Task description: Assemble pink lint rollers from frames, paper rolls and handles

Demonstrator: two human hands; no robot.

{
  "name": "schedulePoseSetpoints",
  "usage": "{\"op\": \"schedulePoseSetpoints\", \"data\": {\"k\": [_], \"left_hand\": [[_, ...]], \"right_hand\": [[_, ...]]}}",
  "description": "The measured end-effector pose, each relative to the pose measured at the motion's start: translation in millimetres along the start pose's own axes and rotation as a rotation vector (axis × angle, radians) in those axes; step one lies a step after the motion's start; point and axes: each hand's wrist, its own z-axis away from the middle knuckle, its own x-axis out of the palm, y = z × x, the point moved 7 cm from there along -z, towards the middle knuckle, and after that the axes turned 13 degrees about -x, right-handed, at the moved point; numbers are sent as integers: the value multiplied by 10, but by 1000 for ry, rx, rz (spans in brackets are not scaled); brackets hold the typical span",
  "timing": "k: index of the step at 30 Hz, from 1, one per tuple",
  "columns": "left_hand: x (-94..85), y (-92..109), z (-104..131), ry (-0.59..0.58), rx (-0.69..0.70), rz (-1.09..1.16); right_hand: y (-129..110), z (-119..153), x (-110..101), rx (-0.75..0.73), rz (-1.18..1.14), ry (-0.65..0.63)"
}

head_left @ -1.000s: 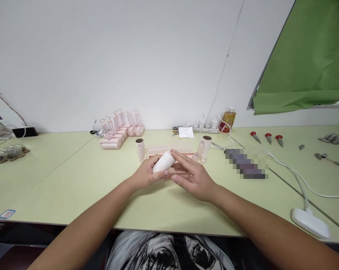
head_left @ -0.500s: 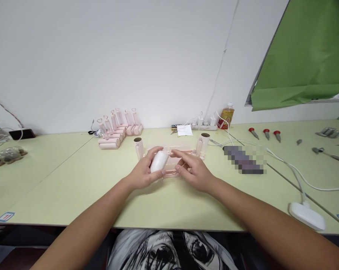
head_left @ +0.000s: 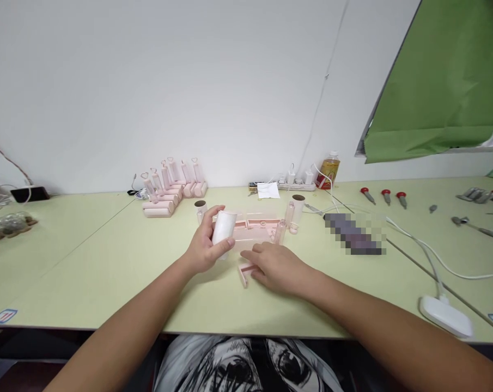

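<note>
Tilted in my left hand [head_left: 205, 245] is a white roll [head_left: 224, 227], with the fingers behind it and the thumb across its front. My right hand [head_left: 274, 267] is low over the table, its fingers and thumb around one end of an angled pink plastic piece [head_left: 243, 275]; the hand covers part of that piece. Just beyond both hands lies a pink tray-like case [head_left: 252, 234] with compartments and clear sides. A small clear pink tube [head_left: 279, 232] stands at its right end. Rolls with brown cardboard cores stand on either side, one at left [head_left: 200, 206] and one at right [head_left: 298, 206].
Several pink cylinders [head_left: 158, 209] and heart-topped handles [head_left: 164, 174] are grouped at the back left. A power strip [head_left: 297, 187] and a drink bottle [head_left: 329, 170] sit by the wall. Cables, a pixelated dark object [head_left: 354, 234], red-ended tools [head_left: 387, 197] and a white device [head_left: 446, 314] are at right.
My right hand has come down toward me from beside the roll and now has the angled pink piece. The left hand has shifted slightly left, turning the roll more upright.
</note>
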Motion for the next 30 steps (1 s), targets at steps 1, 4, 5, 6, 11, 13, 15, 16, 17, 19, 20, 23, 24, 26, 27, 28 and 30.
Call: {"op": "schedulePoseSetpoints", "data": {"k": [1, 4, 5, 6, 11, 13, 15, 16, 17, 19, 20, 23, 24, 26, 27, 28, 30], "left_hand": [[8, 2, 3, -8, 3, -3], [25, 6, 9, -25, 11, -8], [30, 6, 11, -30, 13, -8], [33, 5, 12, -33, 15, -9], [35, -11, 8, -31, 1, -6], [40, -16, 5, -31, -2, -4], [53, -16, 4, -38, 1, -2], [61, -14, 4, -43, 5, 0], [71, -13, 5, -50, 9, 2], [92, -9, 8, -63, 17, 4], [102, -8, 9, -69, 20, 6], [132, -9, 7, -88, 14, 19], [140, -13, 5, -95, 5, 30], [152, -25, -2, -105, -20, 56], [154, -32, -7, -106, -34, 67], [153, -39, -11, -104, -48, 73], [150, -52, -18, -100, -73, 83]], "right_hand": [[-9, 6, 3, 3, 15, -29], [-19, 39, 1, 13, -3, -89], [-18, 52, 5, 15, -25, -107], [-12, 65, 13, 20, -57, -125], [114, 93, 57, 135, -346, -68], [172, 69, 54, 175, -523, 55], [223, 40, 57, 213, -720, 190], [248, 27, 65, 241, -816, 248], [273, 19, 83, 282, -905, 293], [311, 16, 146, 392, -1071, 339], [315, 16, 187, 445, -1154, 340], [288, 10, 285, 534, -1390, 338], [279, 2, 298, 535, -1458, 355], [274, -10, 321, 526, -1566, 389], [274, -15, 335, 525, -1601, 392], [274, -18, 349, 524, -1624, 386], [278, -23, 363, 523, -1631, 374]]}}
